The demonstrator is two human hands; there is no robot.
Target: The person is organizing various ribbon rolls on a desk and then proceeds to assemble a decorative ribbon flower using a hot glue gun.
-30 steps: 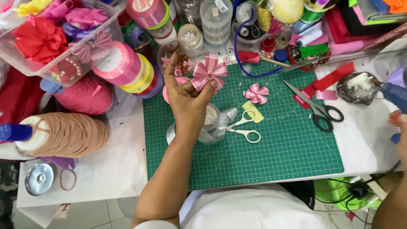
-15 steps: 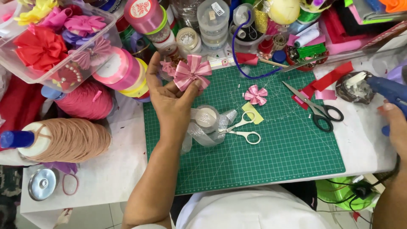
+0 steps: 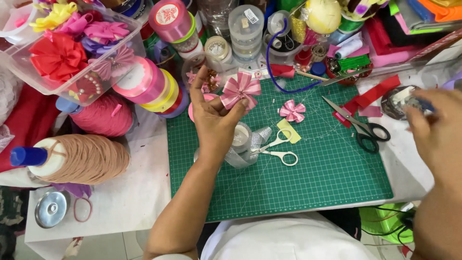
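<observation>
The left hand (image 3: 213,117) is pinching a pink bow (image 3: 240,89) between thumb and fingertips, holding it up above the top edge of the green mat (image 3: 308,178). The bow is made of striped satin ribbon, its loops fanning out like petals from a tight centre. The index finger is standing straight up beside it, clear of the ribbon.

The right hand (image 3: 435,132) is hovering over the mat's right edge, blurred, fingers curled around something blue by a foil dish (image 3: 397,103); whether it is actually gripping it cannot be told.

Below the left wrist a roll of silver glitter ribbon (image 3: 240,142) is lying on the mat, its loose tail crumpled. Small white-handled scissors (image 3: 276,147) are lying just beside it, blades pointing toward a yellow paper scrap (image 3: 288,129). A second, smaller bow (image 3: 292,110) of the same striped ribbon is resting flat on the gridded mat. Larger black-handled scissors (image 3: 363,125) are lying open further right, near strips of red felt (image 3: 378,89).

To the left, satin spools (image 3: 144,82) are leaning against a clear tub (image 3: 72,48) of fabric flowers, with a fat cone of beige yarn (image 3: 82,159) on its side.
</observation>
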